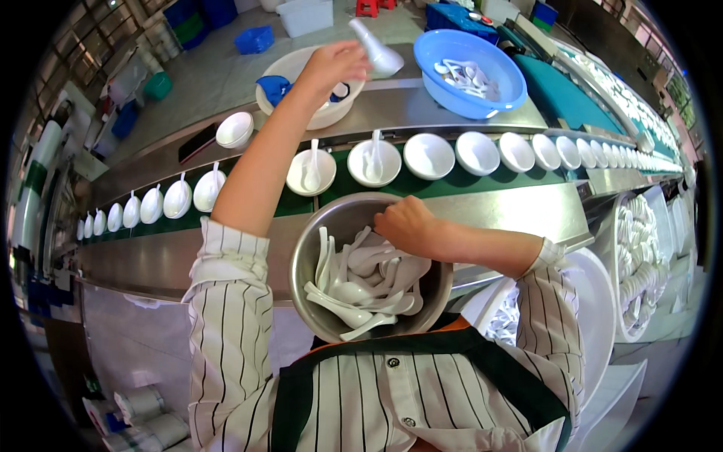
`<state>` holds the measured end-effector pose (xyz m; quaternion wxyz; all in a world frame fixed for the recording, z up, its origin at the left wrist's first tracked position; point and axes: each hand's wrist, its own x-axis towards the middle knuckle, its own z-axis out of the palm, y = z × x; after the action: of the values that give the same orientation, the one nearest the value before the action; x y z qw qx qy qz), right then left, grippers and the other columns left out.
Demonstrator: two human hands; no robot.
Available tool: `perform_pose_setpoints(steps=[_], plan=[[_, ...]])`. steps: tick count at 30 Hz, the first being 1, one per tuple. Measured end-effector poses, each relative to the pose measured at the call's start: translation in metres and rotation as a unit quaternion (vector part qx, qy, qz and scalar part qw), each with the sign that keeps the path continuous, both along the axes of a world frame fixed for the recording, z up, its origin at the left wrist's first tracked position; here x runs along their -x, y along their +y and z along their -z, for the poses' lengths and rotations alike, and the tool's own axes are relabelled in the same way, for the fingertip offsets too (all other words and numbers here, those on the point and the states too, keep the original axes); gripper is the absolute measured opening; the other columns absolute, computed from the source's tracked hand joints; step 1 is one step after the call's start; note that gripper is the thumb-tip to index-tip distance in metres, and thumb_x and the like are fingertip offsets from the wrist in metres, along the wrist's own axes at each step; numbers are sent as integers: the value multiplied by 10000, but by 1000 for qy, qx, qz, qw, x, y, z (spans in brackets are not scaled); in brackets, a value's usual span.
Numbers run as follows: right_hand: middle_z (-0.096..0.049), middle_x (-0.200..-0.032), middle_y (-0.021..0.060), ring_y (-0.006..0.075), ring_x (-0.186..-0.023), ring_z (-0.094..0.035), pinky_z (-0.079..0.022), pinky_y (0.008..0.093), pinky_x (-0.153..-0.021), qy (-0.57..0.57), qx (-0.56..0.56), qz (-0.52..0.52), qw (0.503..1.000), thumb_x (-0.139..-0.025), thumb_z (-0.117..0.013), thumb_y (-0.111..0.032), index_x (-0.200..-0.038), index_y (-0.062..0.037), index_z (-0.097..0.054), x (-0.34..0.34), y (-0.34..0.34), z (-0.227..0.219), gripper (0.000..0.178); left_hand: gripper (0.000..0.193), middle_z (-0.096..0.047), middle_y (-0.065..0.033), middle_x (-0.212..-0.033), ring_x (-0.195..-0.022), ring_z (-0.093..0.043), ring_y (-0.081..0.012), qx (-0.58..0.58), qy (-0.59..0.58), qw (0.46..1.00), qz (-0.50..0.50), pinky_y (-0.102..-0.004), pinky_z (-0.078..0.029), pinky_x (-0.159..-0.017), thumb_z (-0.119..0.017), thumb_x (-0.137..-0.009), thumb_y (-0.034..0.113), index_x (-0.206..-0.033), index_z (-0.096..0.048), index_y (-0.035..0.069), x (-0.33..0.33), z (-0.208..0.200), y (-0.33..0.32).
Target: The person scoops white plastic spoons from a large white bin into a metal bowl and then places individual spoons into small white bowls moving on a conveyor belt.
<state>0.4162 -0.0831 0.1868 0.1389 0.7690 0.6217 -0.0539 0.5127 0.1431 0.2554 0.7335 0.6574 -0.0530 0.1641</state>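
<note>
My left hand (335,69) is stretched out past the conveyor, above a white basin (328,120). A white soup spoon (379,51) is in the air right at its fingertips. The fingers are smeared by motion, so whether they grip it cannot be told. My right hand (407,226) is closed, with curled fingers, over the far right rim of a steel bowl (301,282). Anything in those fingers is hidden. White ceramic spoons (365,279) lie heaped in the steel bowl, close against my apron.
White bowls (429,156) line a green conveyor belt (339,184); several on the left hold spoons. Beyond stands a blue basin (471,105) with spoons. A lone bowl (235,129) and a dark phone-like slab (199,143) sit on the ledge. Crates of ware (640,264) stand at right.
</note>
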Motion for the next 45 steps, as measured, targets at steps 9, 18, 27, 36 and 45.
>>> perform_pose_setpoints(steps=[9,18,27,36,45], plan=[[-589,-694,179,363,-665,-581,-461,435,-575,106,-517,134,839,-774,-568,-126,-795,-40,-572,-116,11,-6,88,160,-612,-23,-716,-634,-554,-85,-389,211,890,115,-232,-461,-577,-572,-793,198,-784,-619,45,107,49,-32],[-617,-744,168,348,-712,-602,-482,445,-617,43,-410,240,879,-773,-601,-195,-1010,-100,-555,-161,14,46,260,280,-618,-152,-824,-759,-597,-283,-506,151,805,271,-381,-451,-681,-614,-729,279,-878,-604,42,171,112,-95],[-582,-933,207,333,-802,-601,-493,407,-656,-5,-333,224,916,-772,-606,-207,-1185,-106,-467,-148,-8,74,448,262,-614,-133,-863,-697,-589,-159,91,263,936,213,-281,-483,-640,-504,-882,246,-1014,-470,23,185,90,-38],[-583,-845,40,107,-790,-518,-424,262,-734,513,-177,200,816,-828,-601,-307,-1054,-7,-561,-39,20,25,377,273,-570,-32,-716,-575,-534,-97,92,214,959,-159,-219,-433,-484,-496,-891,327,-926,-513,57,239,113,107],[-578,-825,34,99,-770,-495,-411,251,-714,570,-169,212,776,-821,-612,-304,-1011,-2,-577,-3,74,27,358,336,-613,-175,-886,-868,-571,-363,-439,399,656,-467,-459,-443,-734,-473,-820,368,-920,-574,64,300,175,329]])
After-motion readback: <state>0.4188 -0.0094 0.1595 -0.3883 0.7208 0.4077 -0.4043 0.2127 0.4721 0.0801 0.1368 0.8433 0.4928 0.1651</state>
